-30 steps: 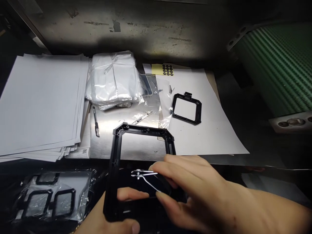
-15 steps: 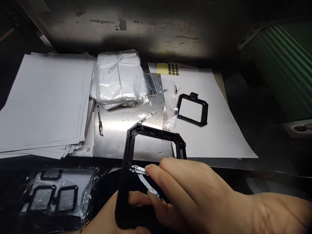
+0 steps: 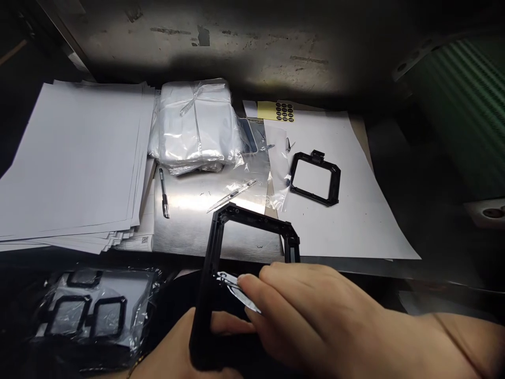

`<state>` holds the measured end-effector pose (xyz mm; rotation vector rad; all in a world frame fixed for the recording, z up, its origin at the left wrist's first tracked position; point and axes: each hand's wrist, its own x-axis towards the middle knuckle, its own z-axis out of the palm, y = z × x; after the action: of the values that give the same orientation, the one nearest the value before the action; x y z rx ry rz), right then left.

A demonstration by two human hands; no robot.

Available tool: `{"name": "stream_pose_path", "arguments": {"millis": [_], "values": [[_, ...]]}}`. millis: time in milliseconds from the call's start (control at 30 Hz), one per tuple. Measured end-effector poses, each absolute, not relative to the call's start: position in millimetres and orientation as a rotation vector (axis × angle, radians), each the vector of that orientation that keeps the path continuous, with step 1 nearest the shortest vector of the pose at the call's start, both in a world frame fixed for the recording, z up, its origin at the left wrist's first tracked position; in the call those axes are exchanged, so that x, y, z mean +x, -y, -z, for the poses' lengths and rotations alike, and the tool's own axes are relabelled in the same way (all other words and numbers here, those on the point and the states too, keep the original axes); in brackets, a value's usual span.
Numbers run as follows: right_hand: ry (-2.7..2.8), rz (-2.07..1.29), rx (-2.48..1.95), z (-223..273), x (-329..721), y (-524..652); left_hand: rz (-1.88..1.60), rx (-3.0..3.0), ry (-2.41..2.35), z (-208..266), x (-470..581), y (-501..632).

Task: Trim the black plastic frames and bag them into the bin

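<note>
The left hand grips a black frame at the lower centre of the view, holding it by its lower left part; fingers show through its opening, while the rest of that hand is partly hidden. The frame is tilted, its upper edge standing in front of the counter.

The right hand, lower right of centre, is closed on a silver clipper, pinched between thumb and fingers. The clipper's head points left, at the inner side of the frame's left bar; whether it touches there I cannot tell. The right hand covers the frame's lower right corner.

Above the held frame, a slim tool lies slantwise on the counter, with a pen to its left. At centre right, a second frame lies on a white sheet, with clear film just beside it. A yellow label sheet with black round stickers is at the upper centre. A bundle of clear bags sits left of that, next to a paper stack at the left. In the lower left, a clear bag contains more black frames.
</note>
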<state>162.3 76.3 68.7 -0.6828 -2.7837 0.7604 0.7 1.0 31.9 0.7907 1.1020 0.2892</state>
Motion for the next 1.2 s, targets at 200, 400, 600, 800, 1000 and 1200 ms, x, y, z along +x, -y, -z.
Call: {"name": "stream_pose_path", "arguments": {"millis": [200,400,600,800,1000,1200], "values": [[2.710,-0.891,-0.637,-72,166,-82,-0.325,0.821,-1.077,-31,0,1],[2.513,-1.373,-0.469,-77,180,-92,-0.354,0.764,-1.028,-29,0,1],[2.632,-0.788,-0.729,-65,182,-86,-0.278,0.844,-1.120,-25,-3,1],[2.666,-0.622,-0.737,-65,172,-84,-0.327,0.894,-1.051,-22,-1,0],[2.744,-0.560,-0.741,-66,166,-81,-0.356,0.879,-1.008,-25,2,-5],[2.730,-0.654,-0.733,-67,166,-79,-0.328,0.850,-0.978,-33,6,-14]]}}
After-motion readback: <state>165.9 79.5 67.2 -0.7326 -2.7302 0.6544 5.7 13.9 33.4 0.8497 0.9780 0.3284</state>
